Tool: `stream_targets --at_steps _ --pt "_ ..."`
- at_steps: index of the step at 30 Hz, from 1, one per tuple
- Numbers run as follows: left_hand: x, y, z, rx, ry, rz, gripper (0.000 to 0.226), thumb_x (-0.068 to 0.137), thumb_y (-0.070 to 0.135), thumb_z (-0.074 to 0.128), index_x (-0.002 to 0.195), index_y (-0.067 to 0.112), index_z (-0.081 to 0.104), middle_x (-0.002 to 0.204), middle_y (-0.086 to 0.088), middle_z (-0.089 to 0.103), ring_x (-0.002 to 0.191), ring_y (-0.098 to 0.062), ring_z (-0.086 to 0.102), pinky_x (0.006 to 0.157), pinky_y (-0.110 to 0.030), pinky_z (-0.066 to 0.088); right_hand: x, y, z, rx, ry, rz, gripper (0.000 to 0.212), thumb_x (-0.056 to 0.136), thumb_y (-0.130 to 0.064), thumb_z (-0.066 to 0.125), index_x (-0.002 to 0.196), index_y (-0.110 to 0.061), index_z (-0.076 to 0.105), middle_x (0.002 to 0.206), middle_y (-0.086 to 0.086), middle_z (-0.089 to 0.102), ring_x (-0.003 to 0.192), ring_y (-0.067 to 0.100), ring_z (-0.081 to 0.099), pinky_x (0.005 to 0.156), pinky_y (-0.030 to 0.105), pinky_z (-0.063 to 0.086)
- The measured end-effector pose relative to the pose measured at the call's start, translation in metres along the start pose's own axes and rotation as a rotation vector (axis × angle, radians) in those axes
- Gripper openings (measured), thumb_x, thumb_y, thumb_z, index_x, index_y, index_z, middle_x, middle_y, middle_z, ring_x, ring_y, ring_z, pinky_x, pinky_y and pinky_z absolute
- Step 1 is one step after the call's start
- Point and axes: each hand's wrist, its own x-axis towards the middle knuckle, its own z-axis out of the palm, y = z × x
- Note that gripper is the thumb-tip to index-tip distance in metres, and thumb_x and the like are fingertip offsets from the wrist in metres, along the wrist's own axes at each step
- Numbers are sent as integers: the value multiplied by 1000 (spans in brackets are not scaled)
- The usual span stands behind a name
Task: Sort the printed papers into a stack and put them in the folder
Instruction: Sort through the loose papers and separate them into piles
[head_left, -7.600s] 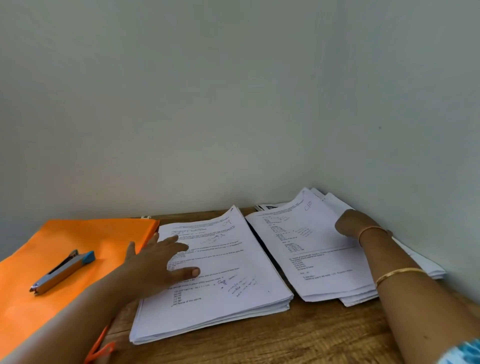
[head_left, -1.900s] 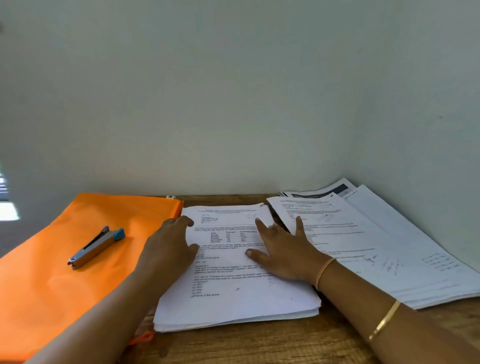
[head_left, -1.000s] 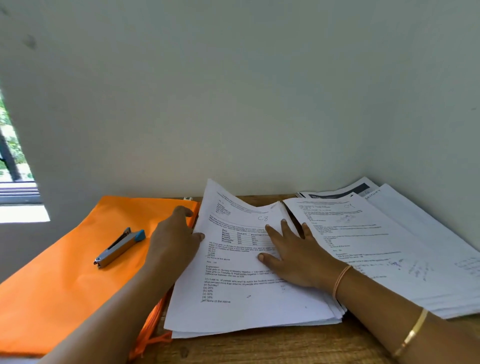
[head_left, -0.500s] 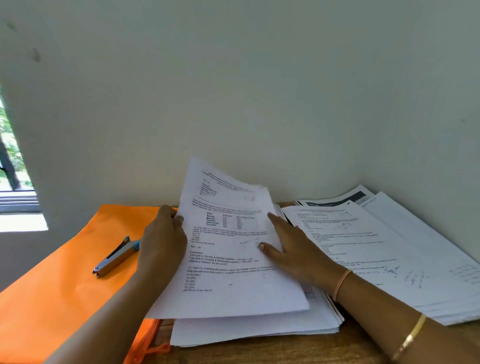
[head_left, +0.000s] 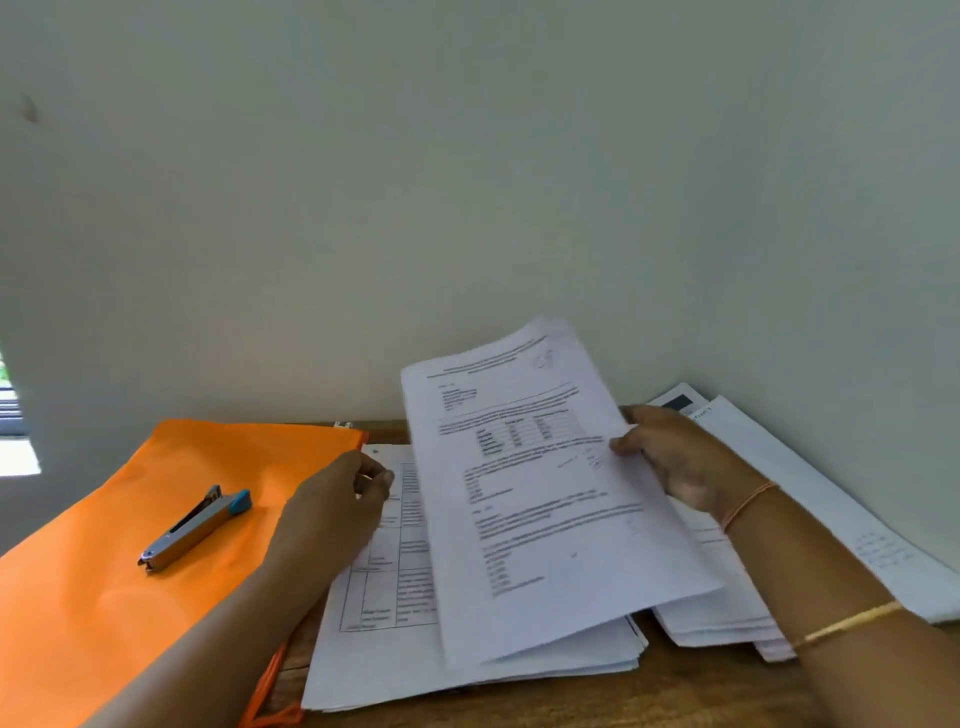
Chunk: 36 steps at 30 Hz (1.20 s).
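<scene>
Seen from a head-worn camera looking down at a brown wooden bench (head_left: 691, 696) set in the corner of two plain white walls.

A person's right hand (head_left: 680, 462) grips the right edge of a white printed paper (head_left: 545, 499). The thumb lies on the printed face and the fingers (head_left: 649, 415) curl behind it. The paper is lifted clear of the bench and tilted, with its top toward the wall. Its text and a small table are blurred, and I cannot tell whether it is one sheet or several.

Beneath it a thick left stack of white printed papers (head_left: 415, 670) lies flat on the bench, its top sheet showing a ruled grid. The left hand (head_left: 332, 509) is over the stack's left edge, fingers curled toward the thumb. Whether they pinch a sheet cannot be told.

Just to the right sits a second stack of printed papers (head_left: 727, 618), partly hidden by the right forearm. More loose white sheets (head_left: 831, 519) fan out toward the right wall.

On the left lies a flat, bright orange fabric folder (head_left: 130, 597), just beside the left stack. A grey metal stapler with a blue end (head_left: 195, 527) rests on the folder.

The right wrist wears a thin orange thread band (head_left: 748, 504) and, further up the forearm, a gold bangle (head_left: 852, 623).
</scene>
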Motion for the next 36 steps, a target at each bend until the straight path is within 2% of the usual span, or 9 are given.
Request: stream_targets --at_steps 4,6,10,17,23,26,31,33,36 --pt "0 -3 1 325 21 84 14 93 37 52 104 30 57 109 7 62 95 -11 53 74 -24 44 12 6 -50 -325 172 38 32 89 9 47 120 9 55 114 18 57 103 34 54 88 35 44" --pt "1 -4 2 423 5 83 26 91 41 54 115 31 56 121 7 58 110 -14 51 83 -25 45 17 13 -65 -507 248 85 38 91 8 43 128 7 50 125 18 53 111 33 51 84 31 44" --pt "0 -4 0 559 -30 63 37 88 50 55 121 35 50 125 7 55 115 -16 48 89 -31 47 27 33 -82 -639 314 158 39 95 3 36 133 10 44 142 20 43 127 33 43 102 30 35" --pt "-1 -4 0 538 -130 27 43 87 47 58 125 33 46 130 4 48 112 -14 50 80 -25 46 32 64 -91 -739 252 188 54 96 -9 39 149 -10 26 156 8 23 141 27 26 117 35 20" --pt "-2 0 0 546 -110 27 42 88 44 58 125 30 45 133 4 48 89 -5 42 52 -13 31 31 68 -81 -832 320 209 48 90 -15 42 138 -15 41 143 10 41 130 31 39 110 47 27" --pt "-1 -1 -1 542 -92 1 44 87 43 61 125 29 45 131 3 50 86 -5 43 49 -13 29 22 62 -72 -1012 410 186 46 91 -21 42 137 -13 36 141 12 39 129 33 37 105 47 29" --pt "0 -4 -2 479 -48 -18 48 84 39 67 125 25 47 122 2 54 81 -5 43 49 -13 29 7 39 -44 -999 495 -165 60 88 -15 47 145 -9 29 143 17 37 121 35 47 98 39 39" --pt "2 -5 -4 442 -34 -22 50 82 38 69 125 24 47 117 3 56 81 -5 45 50 -14 30 -3 28 -18 -977 400 -358 56 93 -16 45 146 -11 29 146 14 35 125 33 46 103 38 36" --pt "2 -5 -5 365 -20 -27 51 79 34 72 123 23 47 111 2 58 82 -8 49 52 -18 34 -20 17 26 -1080 157 -532 50 99 -28 39 147 -17 30 154 3 30 141 19 28 118 42 15"
